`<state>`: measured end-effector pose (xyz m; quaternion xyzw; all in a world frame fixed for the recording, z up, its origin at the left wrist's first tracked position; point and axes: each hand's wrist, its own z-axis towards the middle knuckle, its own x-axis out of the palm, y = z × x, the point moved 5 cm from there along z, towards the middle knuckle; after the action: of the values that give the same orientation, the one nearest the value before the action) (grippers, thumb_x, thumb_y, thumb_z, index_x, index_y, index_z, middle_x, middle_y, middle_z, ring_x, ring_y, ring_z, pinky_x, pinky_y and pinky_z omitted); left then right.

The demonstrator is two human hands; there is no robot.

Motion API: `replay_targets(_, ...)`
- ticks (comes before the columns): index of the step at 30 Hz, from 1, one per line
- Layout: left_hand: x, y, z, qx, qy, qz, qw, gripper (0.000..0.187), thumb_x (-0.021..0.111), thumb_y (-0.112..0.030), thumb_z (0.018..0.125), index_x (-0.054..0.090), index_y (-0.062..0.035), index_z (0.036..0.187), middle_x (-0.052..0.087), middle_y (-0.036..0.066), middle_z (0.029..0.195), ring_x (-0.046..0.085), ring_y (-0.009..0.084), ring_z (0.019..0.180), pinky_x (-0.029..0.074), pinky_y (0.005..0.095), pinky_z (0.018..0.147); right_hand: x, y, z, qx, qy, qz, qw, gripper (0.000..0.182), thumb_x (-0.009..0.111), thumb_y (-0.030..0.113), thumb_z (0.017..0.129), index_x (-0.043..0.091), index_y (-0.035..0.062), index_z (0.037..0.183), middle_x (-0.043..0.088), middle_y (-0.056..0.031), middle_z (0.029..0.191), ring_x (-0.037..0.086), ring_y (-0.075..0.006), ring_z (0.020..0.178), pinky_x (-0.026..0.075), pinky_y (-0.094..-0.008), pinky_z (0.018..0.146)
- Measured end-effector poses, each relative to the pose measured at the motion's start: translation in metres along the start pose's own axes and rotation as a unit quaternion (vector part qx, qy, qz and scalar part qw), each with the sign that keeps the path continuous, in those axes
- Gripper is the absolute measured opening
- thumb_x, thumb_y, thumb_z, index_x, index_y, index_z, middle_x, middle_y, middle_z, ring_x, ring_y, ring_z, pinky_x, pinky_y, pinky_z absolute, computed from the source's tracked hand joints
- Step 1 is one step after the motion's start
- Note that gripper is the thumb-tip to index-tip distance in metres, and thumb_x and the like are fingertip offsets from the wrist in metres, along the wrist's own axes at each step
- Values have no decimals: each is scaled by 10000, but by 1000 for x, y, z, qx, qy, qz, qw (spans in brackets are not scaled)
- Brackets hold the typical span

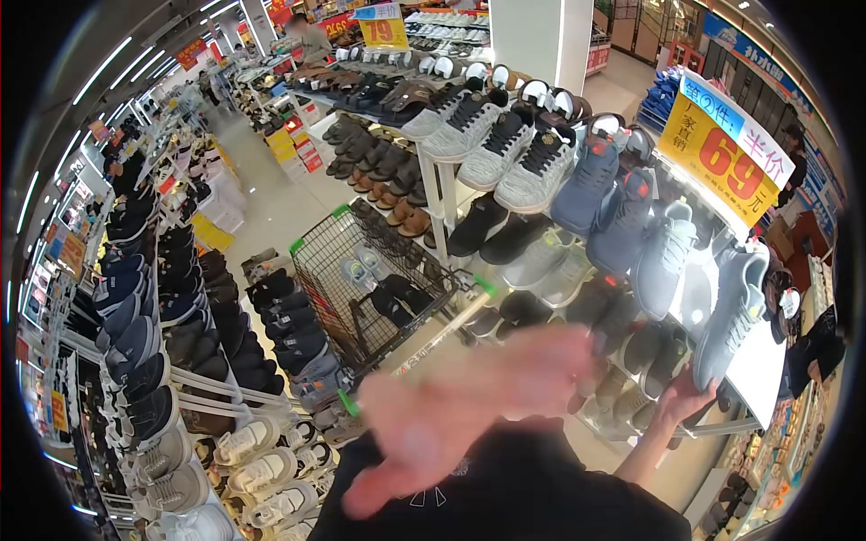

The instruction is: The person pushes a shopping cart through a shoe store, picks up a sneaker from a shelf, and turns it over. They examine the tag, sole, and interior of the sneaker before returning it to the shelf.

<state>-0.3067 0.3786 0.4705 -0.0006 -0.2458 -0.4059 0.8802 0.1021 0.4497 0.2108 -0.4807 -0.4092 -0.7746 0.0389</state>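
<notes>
At the right end of the shelf, my right hand (pixel 690 397) is closed on the lower end of a light grey sneaker (pixel 732 311). Beside it another pale grey-blue sneaker (pixel 666 257) rests on the shelf. My left hand (pixel 451 406) is close to the camera in front of my chest, smeared by motion, so its fingers cannot be made out. It hides part of the lower shoe rows. Navy sneakers (pixel 586 189) and knit sneakers with black laces (pixel 539 167) stand further left on the top shelf.
A shopping cart (pixel 361 279) with shoes in it stands in the aisle left of the shelf. A yellow price sign (pixel 722 153) rises above the shelf's right end. Racks of dark shoes (pixel 135 316) line the left side, and white sneakers (pixel 275 469) sit low in front.
</notes>
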Motion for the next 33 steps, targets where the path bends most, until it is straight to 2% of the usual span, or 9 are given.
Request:
replay_targets(1, -23, -9, -13, -103, 13, 162, 981, 458, 431, -488, 965, 423, -122, 1241, 550, 173, 1216, 499, 402, 1160, 355, 598, 985, -1, 3, 3, 1, 6, 6, 1000, 565, 550, 367, 868, 449, 7, 1292, 602, -147, 1141, 610, -268, 985, 468, -348, 784)
replay_targets(11, -121, -37, -151, -570, -98, 322, 750, 442, 404, -347, 978, 462, 46, 1172, 592, 202, 1129, 569, 308, 1090, 425, 411, 981, 29, 2, -15, 120, 152, 78, 978, 582, 573, 451, 774, 518, 92, 1228, 603, -100, 1111, 601, -249, 906, 460, -326, 667)
replay_targets(14, -134, -59, -161, -554, -210, 231, 772, 488, 396, -391, 975, 455, 32, 1211, 575, 224, 1188, 552, 341, 1128, 411, 456, 1002, 51, -29, -18, 229, 309, 191, 903, 632, 572, 476, 746, 512, 117, 1262, 602, -90, 1158, 608, -266, 968, 501, -397, 766)
replay_targets(16, -129, -73, -160, -546, -230, 179, 785, 534, 402, -432, 965, 440, 10, 1262, 535, 237, 1252, 512, 374, 1181, 375, 521, 1022, 77, -49, -29, 218, 201, 101, 950, 785, 560, 494, 712, 453, 11, 1321, 557, -158, 1278, 571, -335, 1125, 434, -476, 1007)
replay_targets(21, -83, -86, -174, -509, -401, -245, 721, 923, 442, -725, 815, 220, -144, 1498, 167, 213, 1540, 182, 487, 1387, 135, 780, 1012, 119, -127, -113, 497, 303, -3, 813, 806, 608, 405, 589, 535, -79, 1229, 623, -211, 1156, 611, -355, 1045, 471, -468, 959)
replay_targets(22, -79, -91, -203, -593, -487, -198, 610, 991, 453, -753, 783, 175, -140, 1510, 114, 216, 1552, 151, 497, 1391, 138, 774, 1011, 119, -145, -137, 539, 331, -53, 773, 783, 625, 384, 584, 546, -66, 1220, 639, -193, 1128, 621, -344, 1018, 472, -465, 953)
replay_targets(24, -71, -103, -203, -545, -478, -328, 606, 971, 453, -741, 795, 181, -146, 1512, 163, 239, 1535, 184, 521, 1371, 141, 783, 993, 144, -164, -178, 602, 371, -112, 699, 739, 626, 412, 643, 543, -40, 1223, 659, -176, 1037, 660, -302, 854, 558, -450, 619)
replay_targets(32, -108, -189, -256, -555, -364, 10, 748, 833, 464, -592, 875, 249, -59, 1479, 365, 241, 1444, 421, 429, 1279, 316, 574, 1076, 214, -215, -265, 680, 392, -72, 616, 517, 600, 443, 900, 532, 60, 1241, 617, -103, 1141, 613, -201, 1004, 499, -361, 885)
replay_targets(33, -121, -187, -271, -516, -506, 73, 687, 717, 457, -495, 908, 333, -9, 1420, 450, 211, 1375, 493, 385, 1208, 362, 495, 1057, 208, -225, -268, 679, 390, -72, 617, 517, 600, 443, 900, 532, 60, 1241, 617, -103, 1141, 613, -201, 1004, 499, -361, 885)
